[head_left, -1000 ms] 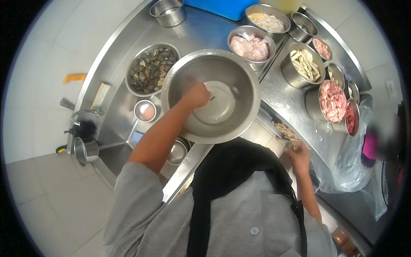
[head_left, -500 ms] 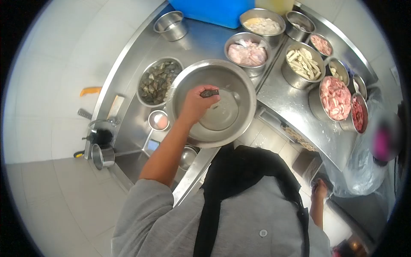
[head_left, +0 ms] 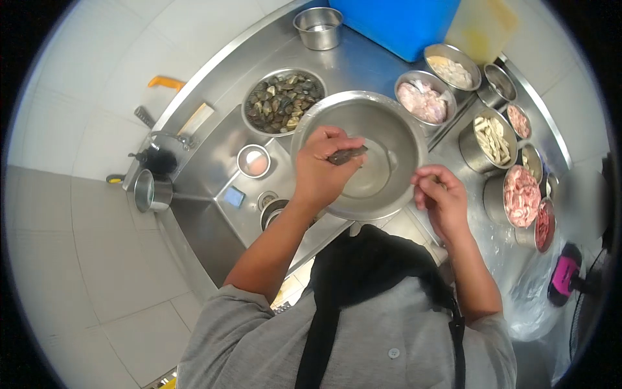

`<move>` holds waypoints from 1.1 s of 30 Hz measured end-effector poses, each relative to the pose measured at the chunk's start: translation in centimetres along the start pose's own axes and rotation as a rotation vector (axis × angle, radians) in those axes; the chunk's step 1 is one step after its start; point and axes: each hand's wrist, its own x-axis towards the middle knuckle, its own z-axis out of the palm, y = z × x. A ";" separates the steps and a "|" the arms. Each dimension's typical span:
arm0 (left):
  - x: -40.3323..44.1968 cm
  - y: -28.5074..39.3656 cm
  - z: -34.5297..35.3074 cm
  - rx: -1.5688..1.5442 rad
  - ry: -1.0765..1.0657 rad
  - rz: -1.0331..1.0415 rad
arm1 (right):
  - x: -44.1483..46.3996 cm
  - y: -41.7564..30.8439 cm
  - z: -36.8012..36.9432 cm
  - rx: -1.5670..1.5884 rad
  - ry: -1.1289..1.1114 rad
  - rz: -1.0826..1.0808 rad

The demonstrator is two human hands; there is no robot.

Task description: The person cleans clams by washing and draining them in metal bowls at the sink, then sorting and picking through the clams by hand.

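Observation:
My left hand (head_left: 324, 165) is closed around a small dark object (head_left: 346, 155), perhaps a shellfish, above the left part of a large steel bowl (head_left: 314, 117). At the bowl's right rim is my right hand (head_left: 444, 198), its fingers curled together; whatever lies between them is too small to name. The bowl looks smooth and pale inside. Behind it to the left, a steel basin holds many dark shells (head_left: 285, 102).
Left of the bowl are a sink with a blue sponge (head_left: 234, 196), a small bowl (head_left: 253, 161) and a faucet (head_left: 170, 136). Steel pots of cut meat (head_left: 521, 196) and pale strips (head_left: 492, 139) line the right counter. A blue container (head_left: 398, 26) stands at the back.
My right hand has come up from the lower right to the bowl's rim. My left hand was blurred low in the bowl, then rose with the dark object. The view has shifted.

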 end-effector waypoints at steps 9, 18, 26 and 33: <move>10.5 -13.5 -5.9 -0.310 0.325 -0.672 | 19.5 4.1 16.0 0.013 -0.125 0.253; 9.5 -16.6 -13.9 -0.147 0.453 -0.398 | 16.3 -2.0 11.3 -1.331 0.008 -0.283; -3.3 -12.4 -7.3 0.064 0.060 -0.508 | 8.4 0.4 -1.9 -1.276 0.145 0.310; -9.8 -13.5 -9.3 -0.090 0.263 -0.817 | 8.0 0.7 8.0 -0.979 -0.126 -0.360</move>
